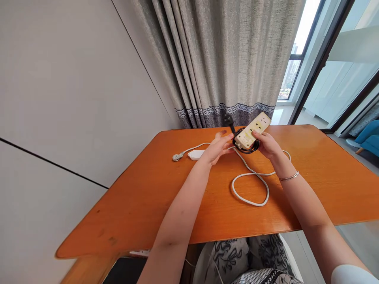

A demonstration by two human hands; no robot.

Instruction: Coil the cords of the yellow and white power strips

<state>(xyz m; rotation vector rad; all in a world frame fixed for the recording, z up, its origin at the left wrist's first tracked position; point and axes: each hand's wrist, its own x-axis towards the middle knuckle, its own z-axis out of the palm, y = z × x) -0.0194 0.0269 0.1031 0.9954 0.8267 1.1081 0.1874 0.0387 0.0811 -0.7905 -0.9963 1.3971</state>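
Observation:
Above the table, my right hand (265, 144) grips a cream power strip (254, 130) with its thumb across the socket face. A black cord (251, 148) is coiled around and under the strip. The cord's black plug (227, 120) sticks up at the left, slightly blurred. My left hand (218, 147) is beside the coil with its fingers spread; whether its fingertips touch the cord I cannot tell. Behind that hand, a white power strip (196, 155) lies on the table, partly hidden. Its white cord (251, 203) loops across the tabletop, and a grey-white plug (177, 157) rests at the left.
The orange wooden table (133, 205) has its near edge at my lap. A grey curtain (231, 59) hangs behind it, and a pale wall (74, 98) stands on the left. Glass doors are at the right, with a blue seat (368, 136) beyond.

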